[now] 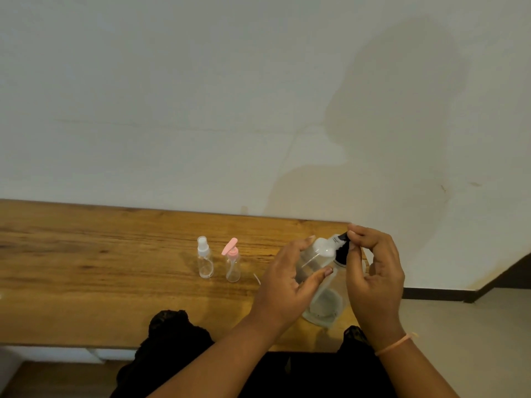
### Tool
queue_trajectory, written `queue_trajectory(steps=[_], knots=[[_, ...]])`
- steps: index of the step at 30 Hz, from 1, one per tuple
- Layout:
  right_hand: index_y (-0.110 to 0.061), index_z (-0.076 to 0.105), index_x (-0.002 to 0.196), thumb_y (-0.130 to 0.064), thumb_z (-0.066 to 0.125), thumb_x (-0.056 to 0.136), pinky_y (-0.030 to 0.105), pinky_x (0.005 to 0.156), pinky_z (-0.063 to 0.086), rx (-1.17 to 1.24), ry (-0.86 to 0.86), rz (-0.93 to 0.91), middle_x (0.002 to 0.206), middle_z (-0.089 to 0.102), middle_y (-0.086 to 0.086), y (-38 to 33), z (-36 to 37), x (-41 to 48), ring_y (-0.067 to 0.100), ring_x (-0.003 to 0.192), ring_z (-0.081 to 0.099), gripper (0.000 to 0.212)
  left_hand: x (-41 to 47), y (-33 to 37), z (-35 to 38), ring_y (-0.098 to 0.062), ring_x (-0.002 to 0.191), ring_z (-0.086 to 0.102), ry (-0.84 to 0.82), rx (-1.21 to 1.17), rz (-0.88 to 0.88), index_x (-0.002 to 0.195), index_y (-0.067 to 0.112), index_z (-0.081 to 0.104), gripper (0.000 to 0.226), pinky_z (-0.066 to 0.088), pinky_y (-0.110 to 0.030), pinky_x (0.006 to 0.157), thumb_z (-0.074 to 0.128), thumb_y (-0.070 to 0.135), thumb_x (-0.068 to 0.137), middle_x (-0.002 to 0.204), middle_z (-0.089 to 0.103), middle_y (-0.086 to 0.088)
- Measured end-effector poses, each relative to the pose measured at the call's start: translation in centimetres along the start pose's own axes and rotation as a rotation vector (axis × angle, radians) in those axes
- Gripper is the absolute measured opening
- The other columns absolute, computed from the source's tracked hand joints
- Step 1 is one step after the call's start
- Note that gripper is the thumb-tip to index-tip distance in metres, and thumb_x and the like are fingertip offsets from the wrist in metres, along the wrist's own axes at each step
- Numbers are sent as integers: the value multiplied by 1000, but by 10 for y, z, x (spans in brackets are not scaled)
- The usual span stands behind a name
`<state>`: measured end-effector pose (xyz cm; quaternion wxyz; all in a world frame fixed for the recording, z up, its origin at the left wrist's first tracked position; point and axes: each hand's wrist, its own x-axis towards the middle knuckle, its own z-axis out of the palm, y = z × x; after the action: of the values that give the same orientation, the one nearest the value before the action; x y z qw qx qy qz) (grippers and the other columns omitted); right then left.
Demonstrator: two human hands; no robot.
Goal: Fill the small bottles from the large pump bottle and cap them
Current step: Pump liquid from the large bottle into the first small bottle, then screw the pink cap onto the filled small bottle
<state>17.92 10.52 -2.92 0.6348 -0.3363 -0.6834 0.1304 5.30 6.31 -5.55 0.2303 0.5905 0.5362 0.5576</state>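
Observation:
The large clear pump bottle stands near the table's right end, and my right hand pinches its black pump head with thumb and fingertips. My left hand holds what looks like a small clear bottle, its whitish top right beside the pump head; the hand hides part of it. To the left stand two more small clear bottles, both upright with their tops on: one with a white spray top and one with a pink pump top.
The wooden table runs along a white wall, and its right end lies just past the large bottle. A thin white tube-like piece lies on the table by my left hand. Dark clothing overlaps the near edge.

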Motion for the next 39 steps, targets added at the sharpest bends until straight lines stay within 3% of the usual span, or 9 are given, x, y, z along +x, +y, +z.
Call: queue_trajectory(steps=[5,8,12,16,20,29,33,37,39], knots=[[-11,59,95,6,52,85,15,86,46,43,-20,24,103,60,-5,-2,-3,4,2,101,58,21,-4,4,-1,1,109,53,-6,-12,-27,119,54,41,44,44,-10,85,65,46,83,116,56,22],[-12,59,96,7,53,86,16,89,46,53,-45,27,105,60,-5,0,-6,5,3,102,58,23,-6,3,-1,11,114,42,-33,72,-63,122,62,33,50,35,-2,84,55,64,77,118,47,33],[-13,59,97,5,52,87,17,89,47,39,-47,35,107,60,-7,-2,-5,6,4,103,59,22,-7,-4,0,10,104,39,-8,132,-78,118,56,41,48,34,-5,75,46,73,73,111,52,17],[-15,59,99,2,51,87,15,89,46,7,-55,24,108,60,-8,-3,-5,6,2,104,58,23,-7,-6,-1,9,104,44,60,81,-120,120,47,46,54,35,-3,79,51,72,72,114,55,12],[-13,62,103,3,52,87,13,93,42,-43,-74,32,115,60,0,-2,-7,6,1,112,54,24,-6,-7,-3,-7,105,56,86,-31,-120,116,48,48,47,49,-28,85,62,63,73,111,60,17],[-9,62,112,1,53,88,14,99,40,-114,-56,-12,122,58,7,-10,-12,6,5,118,51,27,-8,-8,-25,1,88,60,126,-26,-212,103,44,52,41,49,-16,74,77,30,74,97,64,20],[-5,63,108,0,49,89,16,98,40,-222,4,-219,119,56,9,-27,-8,1,11,113,50,24,-10,-13,-39,-7,96,61,122,-1,-261,104,39,52,40,54,-29,78,77,28,75,103,64,17],[-6,61,105,-1,49,88,22,87,47,-134,-177,-307,107,60,10,-45,9,-17,16,101,56,22,-12,-16,-55,-6,96,59,156,8,-318,94,41,47,39,50,-21,73,75,19,78,99,59,20],[-5,65,98,-4,47,87,20,75,49,-137,-335,-259,98,64,7,-49,21,-28,13,90,58,21,-13,-20,-62,-11,99,60,161,4,-362,93,42,46,39,52,-30,80,75,21,78,101,60,18]])
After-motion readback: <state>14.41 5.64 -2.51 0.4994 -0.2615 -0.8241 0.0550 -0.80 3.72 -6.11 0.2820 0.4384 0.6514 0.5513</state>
